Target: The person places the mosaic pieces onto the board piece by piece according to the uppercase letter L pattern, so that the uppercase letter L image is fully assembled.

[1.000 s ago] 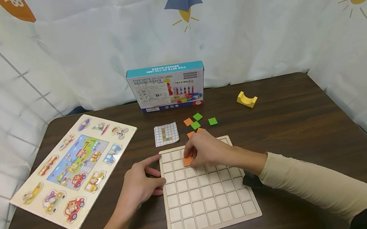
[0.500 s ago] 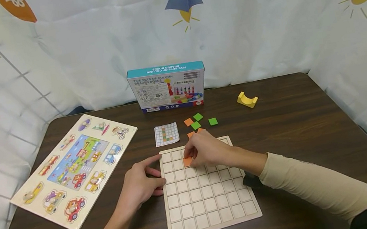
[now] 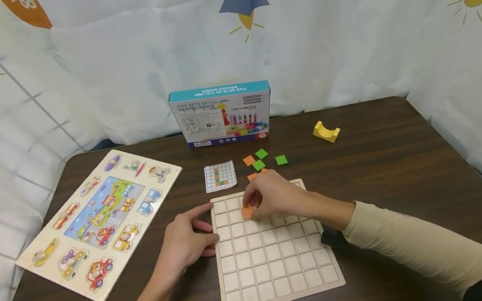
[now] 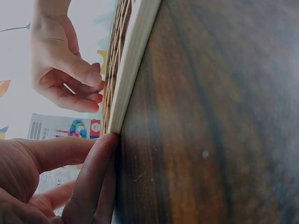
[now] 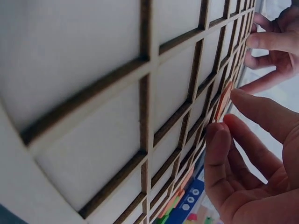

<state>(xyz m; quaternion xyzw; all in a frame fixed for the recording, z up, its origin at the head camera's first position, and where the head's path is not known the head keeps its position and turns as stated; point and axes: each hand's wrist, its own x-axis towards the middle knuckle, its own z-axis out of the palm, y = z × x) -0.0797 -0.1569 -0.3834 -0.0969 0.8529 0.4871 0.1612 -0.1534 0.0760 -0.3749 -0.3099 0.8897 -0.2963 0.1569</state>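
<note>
A square orange tile (image 3: pixel 248 213) lies at a cell in the upper left part of the wooden grid board (image 3: pixel 263 289). My right hand (image 3: pixel 276 195) pinches this orange tile (image 5: pixel 224 101) with thumb and fingertips, low over the board. Whether the tile sits fully down in its cell cannot be told. At the board's left edge, my left hand (image 3: pixel 185 241) touches the rim with its index finger and thumb spread. The left wrist view has the left fingertips (image 4: pixel 110 139) against the board's side. Behind the right hand lie several loose green and orange tiles (image 3: pixel 258 165).
A small pattern card (image 3: pixel 220 176) with a coloured grid lies behind the board. A toy box (image 3: pixel 223 116) stands at the back. On the left lies a picture puzzle board (image 3: pixel 101 225). A yellow curved block (image 3: pixel 326 132) sits at the back right.
Both hands and the orange tile keep their places on the board. Only the head view has shifted very slightly.
</note>
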